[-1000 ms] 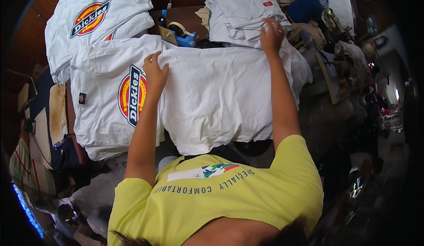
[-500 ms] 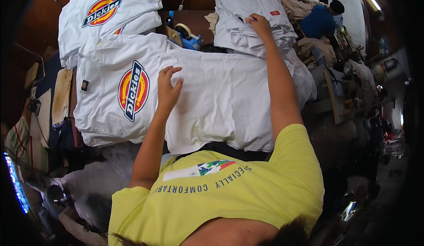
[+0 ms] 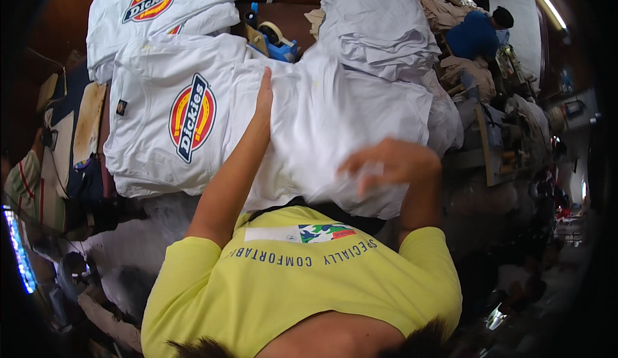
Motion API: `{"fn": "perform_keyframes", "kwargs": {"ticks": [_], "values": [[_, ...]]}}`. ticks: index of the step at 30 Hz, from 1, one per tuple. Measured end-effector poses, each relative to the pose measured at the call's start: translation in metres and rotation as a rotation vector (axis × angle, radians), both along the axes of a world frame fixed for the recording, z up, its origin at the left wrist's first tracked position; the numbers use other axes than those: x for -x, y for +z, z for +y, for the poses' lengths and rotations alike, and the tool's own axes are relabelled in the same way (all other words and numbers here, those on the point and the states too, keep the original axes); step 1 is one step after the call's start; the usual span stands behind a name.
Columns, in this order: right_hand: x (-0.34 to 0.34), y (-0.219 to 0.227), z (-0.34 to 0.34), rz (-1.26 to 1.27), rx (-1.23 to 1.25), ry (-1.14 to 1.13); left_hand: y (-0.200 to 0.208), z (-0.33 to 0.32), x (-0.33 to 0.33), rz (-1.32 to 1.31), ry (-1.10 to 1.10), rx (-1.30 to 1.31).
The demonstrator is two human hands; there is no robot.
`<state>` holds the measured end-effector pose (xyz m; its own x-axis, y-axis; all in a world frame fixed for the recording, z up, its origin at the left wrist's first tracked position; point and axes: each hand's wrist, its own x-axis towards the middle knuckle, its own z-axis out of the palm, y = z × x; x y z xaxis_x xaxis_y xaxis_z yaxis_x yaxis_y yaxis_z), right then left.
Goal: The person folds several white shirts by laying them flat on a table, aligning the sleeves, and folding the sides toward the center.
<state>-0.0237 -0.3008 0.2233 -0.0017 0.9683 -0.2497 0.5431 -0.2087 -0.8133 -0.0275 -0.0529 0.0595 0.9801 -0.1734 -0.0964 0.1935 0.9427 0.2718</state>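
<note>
A white T-shirt (image 3: 309, 117), smeared by motion, is spread over the pile before me. My left hand (image 3: 264, 95) rests edge-on along its left side, fingers stretched out toward the far side. Low over the cloth near my body, my right hand (image 3: 394, 167) is blurred; whether it grips the fabric cannot be made out. Just left of my left forearm lies a white T-shirt (image 3: 138, 146) with a large red, yellow and blue printed logo. Beyond my right hand stands a stack of folded white shirts (image 3: 380, 23).
A blue tape dispenser (image 3: 281, 50) stands between the far shirt stacks. More logo-printed white shirts (image 3: 106, 20) are piled at the far left. Clear plastic (image 3: 447, 120) hangs by the right edge. A person in blue (image 3: 473, 33) sits at the far right.
My right hand has come from the far stack toward my body, and the shirt with the small red label no longer shows on top there. My left hand moved slightly farther away and straightened.
</note>
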Motion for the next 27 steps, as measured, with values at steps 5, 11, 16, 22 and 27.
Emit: {"fn": "perform_keyframes", "kwargs": {"ticks": [5, 11, 16, 22, 27], "values": [[-0.017, -0.028, 0.006, -0.078, -0.167, -0.224, -0.01, 0.011, 0.034, 0.251, 0.109, -0.625], [-0.117, -0.11, 0.06, 0.03, -0.339, -0.949, 0.027, 0.081, 0.09, 0.274, 0.108, -0.735], [-0.105, -0.163, 0.133, 0.29, -0.103, -0.832, -0.007, 0.13, 0.111, 0.381, 0.656, -1.631], [-0.059, -0.137, 0.19, 0.318, -0.356, -0.555, 0.042, 0.065, 0.098, 0.259, 0.379, -1.1], [0.001, -0.078, 0.195, 0.438, -0.242, -0.269, 0.04, 0.05, 0.107, 0.081, 0.556, -0.765]]}}
